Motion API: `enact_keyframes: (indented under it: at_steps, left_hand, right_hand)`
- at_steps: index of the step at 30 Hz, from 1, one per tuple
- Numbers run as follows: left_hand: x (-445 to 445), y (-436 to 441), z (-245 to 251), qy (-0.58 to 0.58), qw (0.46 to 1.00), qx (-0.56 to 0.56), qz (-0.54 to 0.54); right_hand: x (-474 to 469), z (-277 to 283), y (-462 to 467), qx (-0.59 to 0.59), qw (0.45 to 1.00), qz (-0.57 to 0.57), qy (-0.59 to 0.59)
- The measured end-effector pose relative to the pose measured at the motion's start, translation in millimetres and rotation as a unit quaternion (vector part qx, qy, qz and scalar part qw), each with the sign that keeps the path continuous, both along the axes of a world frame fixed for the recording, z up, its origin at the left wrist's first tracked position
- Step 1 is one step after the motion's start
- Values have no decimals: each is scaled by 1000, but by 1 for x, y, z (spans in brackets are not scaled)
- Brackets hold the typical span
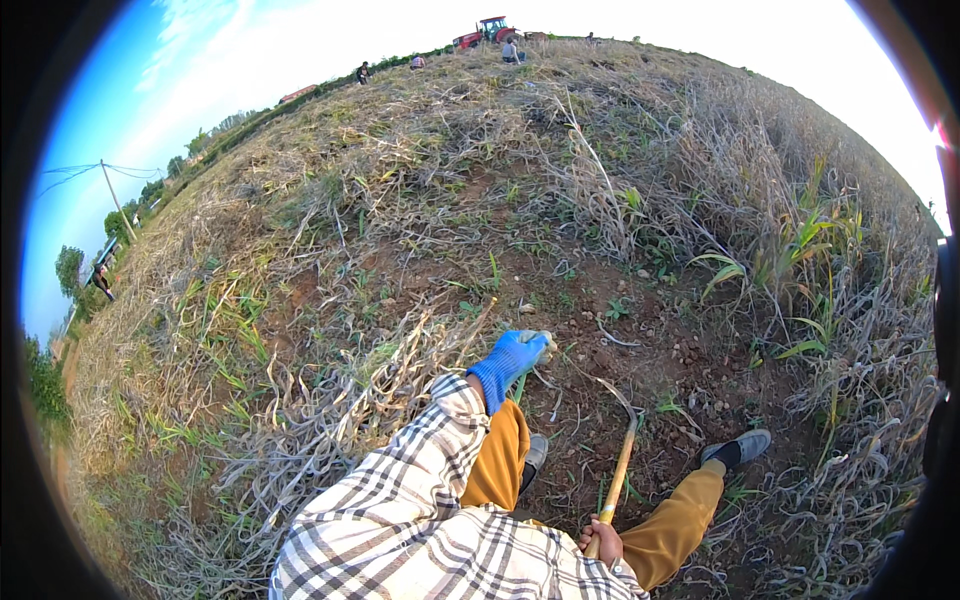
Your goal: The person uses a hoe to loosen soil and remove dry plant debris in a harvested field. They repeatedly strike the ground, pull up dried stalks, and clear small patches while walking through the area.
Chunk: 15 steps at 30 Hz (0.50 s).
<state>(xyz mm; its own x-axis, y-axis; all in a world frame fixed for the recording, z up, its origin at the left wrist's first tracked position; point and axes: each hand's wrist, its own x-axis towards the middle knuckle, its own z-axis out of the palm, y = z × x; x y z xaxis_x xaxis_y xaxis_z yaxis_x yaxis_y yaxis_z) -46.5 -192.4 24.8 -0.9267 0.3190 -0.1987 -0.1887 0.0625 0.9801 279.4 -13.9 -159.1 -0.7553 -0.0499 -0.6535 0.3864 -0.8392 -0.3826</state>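
Observation:
A sickle with a wooden handle (619, 466) and a thin curved blade (618, 393) slants over bare soil, its blade end away from me. My right hand (602, 541), ungloved, is wrapped around the lower end of that handle, close to my right knee. In a blue knitted glove, my left hand (517, 358) is out ahead of my left knee with its fingers curled. Whether any stem is inside them is hidden. Left of that hand lies a heap of dry, cut stalks and leaves (390, 382).
Standing dry grass (750, 142) and green-leaved plants (799, 247) rise on the right. My right shoe (739, 447) rests on reddish soil (667, 352) with small clods. Far off are a red tractor (487, 31), a crouching person (512, 52) and a utility pole (118, 199).

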Motion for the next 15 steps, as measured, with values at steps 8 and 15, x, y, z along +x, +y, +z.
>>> enact_keyframes:
  at_steps: [8, 15]
  left_hand:
    - [-2, -2, -4, 14, 1000, 11, -7]
    - [-1, 0, -1, 13, 1000, -13, -5]
  right_hand:
    - [2, -6, 0, 12, 1000, -3, 7]
    - [1, -2, 0, 1, 1000, -7, -5]
